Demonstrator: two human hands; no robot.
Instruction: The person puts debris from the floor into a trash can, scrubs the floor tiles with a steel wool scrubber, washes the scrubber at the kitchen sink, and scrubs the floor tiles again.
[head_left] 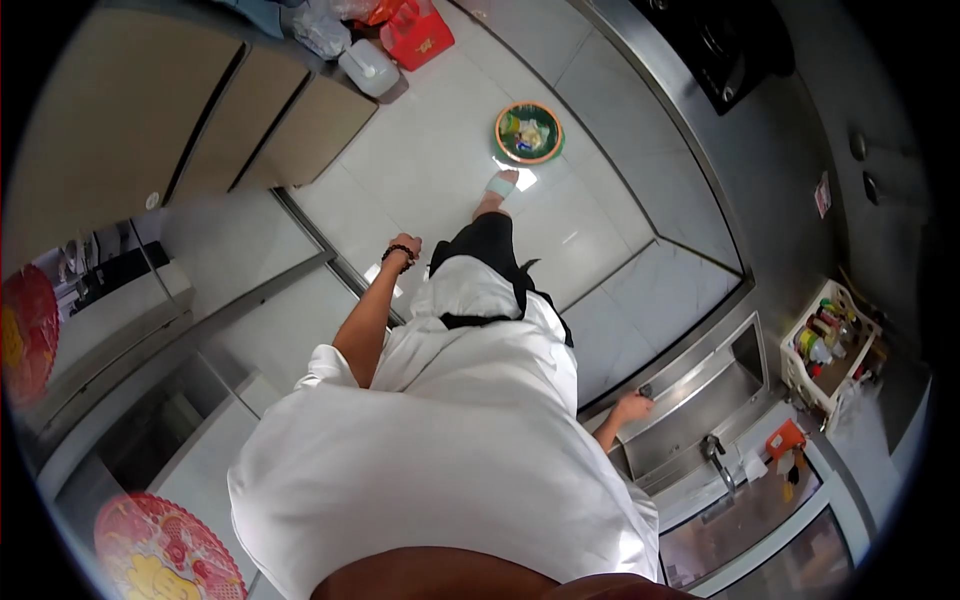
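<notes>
My left hand (406,244), with a dark beaded bracelet at the wrist, hangs beside my body over the pale tiled floor (400,165). Its fingers are curled in, with no object visible in them. Over the near edge of the metal sink (690,405) is my right hand (632,406), closed around a small dark thing (645,391) too small to name. The faucet (716,452) stands at the sink's far side, apart from this hand.
A round green basin with an orange rim (497,131) holds mixed items on the floor by my foot. A stove (720,45) is at the upper right, a white basket of bottles (797,376) right of the sink. Cabinets (110,110), a jug (370,68) and red bag (418,38) stand left.
</notes>
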